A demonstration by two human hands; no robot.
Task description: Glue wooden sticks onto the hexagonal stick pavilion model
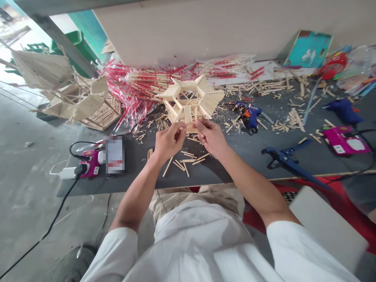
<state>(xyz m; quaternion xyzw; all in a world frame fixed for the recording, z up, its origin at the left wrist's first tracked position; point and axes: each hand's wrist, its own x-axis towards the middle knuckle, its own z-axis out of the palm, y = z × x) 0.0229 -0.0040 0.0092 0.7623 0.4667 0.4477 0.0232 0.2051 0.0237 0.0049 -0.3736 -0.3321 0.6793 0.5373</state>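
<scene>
A small pavilion-like model (188, 100) built of thin wooden sticks stands on the dark table, its flared roof panels around an open centre. Just in front of its near side, my left hand (172, 141) and my right hand (210, 136) are pinched close together. A short wooden stick (190, 125) spans the gap between my fingertips, partly hidden by them. Whether it touches the model I cannot tell. Below my hands, several loose cut sticks (188, 159) lie scattered on the table.
Left stands a larger stick model (85, 100). Red-and-clear wrapped stick bundles (132, 84) line the back. Glue guns (249, 113) (343, 109), a blue cutter (288, 158), magenta power strips (91, 163) (346, 140) and a phone (114, 154) lie about. Cords hang over the table's left edge.
</scene>
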